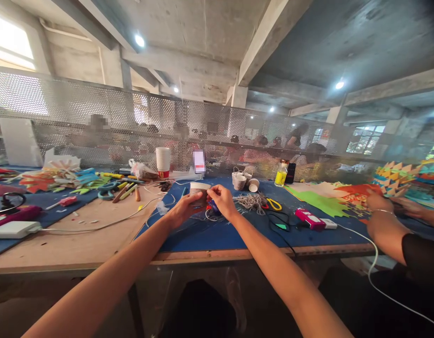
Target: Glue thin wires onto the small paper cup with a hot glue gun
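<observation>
My left hand (183, 209) is wrapped round a paper cup (199, 190) held just above the blue mat (220, 234) at the table's middle. My right hand (222, 199) is closed in a pinch at the cup's right side; what its fingertips hold is too small to make out. A small dark blue object (214, 207) lies right under my right hand. A tangle of beige string (251, 202) lies on the mat just right of my hands, beside yellow-handled scissors (273, 204).
A co-worker's hands (378, 206) handle coloured paper (322, 199) at the right. A pink glue gun (310, 219) with white cable, a yellow bottle (281, 173), stacked cups (163, 162), small cups (242, 180), and cut paper and tools (79, 180) lie about. A perforated metal screen (132, 122) backs the table.
</observation>
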Motion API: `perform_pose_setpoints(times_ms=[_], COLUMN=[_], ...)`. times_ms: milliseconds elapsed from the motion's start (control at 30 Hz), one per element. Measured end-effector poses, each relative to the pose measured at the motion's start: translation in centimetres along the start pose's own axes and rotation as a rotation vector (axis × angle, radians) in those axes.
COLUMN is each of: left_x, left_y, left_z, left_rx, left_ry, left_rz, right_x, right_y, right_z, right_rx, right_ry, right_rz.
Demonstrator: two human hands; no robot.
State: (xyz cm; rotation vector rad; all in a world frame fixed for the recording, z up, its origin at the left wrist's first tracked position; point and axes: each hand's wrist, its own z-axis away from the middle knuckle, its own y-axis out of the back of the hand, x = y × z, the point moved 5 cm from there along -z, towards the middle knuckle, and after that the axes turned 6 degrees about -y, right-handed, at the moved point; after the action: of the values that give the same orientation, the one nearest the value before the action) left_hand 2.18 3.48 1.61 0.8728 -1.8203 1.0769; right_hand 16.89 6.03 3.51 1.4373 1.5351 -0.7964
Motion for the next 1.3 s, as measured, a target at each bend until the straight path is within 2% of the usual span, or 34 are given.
perform_pose_setpoints(times_ms=[267,667,833,967,1167,1300], left_x=[0.3,0.3,0.2,0.1,0.1,0.0], left_y=[0.0,0.5,0.7,0.9,0.6,1.0], left_z=[0.1,0.0,0.0,-0.1,-0.1,-0.1], left_rx=[0.019,0.07,0.078,0.108,0.033,0.078], left_ry=[-0.008,-0.006,-0.013,0.003,-0.006,0.005], left_rz=[-0.008,0.002,0.039,0.073,0.077,0.05], right_x=[-0.1,-1.0,-1.9,-1.6,-1.4,-2.1], right_y=[0.1,-0.5,-1.0,-1.5,-1.6,-1.8], right_z=[0.1,0.8,1.7,1.8,2.1,2.6], right_rx=[0.012,-0.031,-0.004,-0.022,-0.013,-0.011], right_ry=[-0.008,0.077,0.195,0.299,0.398,0.487], right_rz=[0.029,0.035,0.221,0.4,0.613,0.706])
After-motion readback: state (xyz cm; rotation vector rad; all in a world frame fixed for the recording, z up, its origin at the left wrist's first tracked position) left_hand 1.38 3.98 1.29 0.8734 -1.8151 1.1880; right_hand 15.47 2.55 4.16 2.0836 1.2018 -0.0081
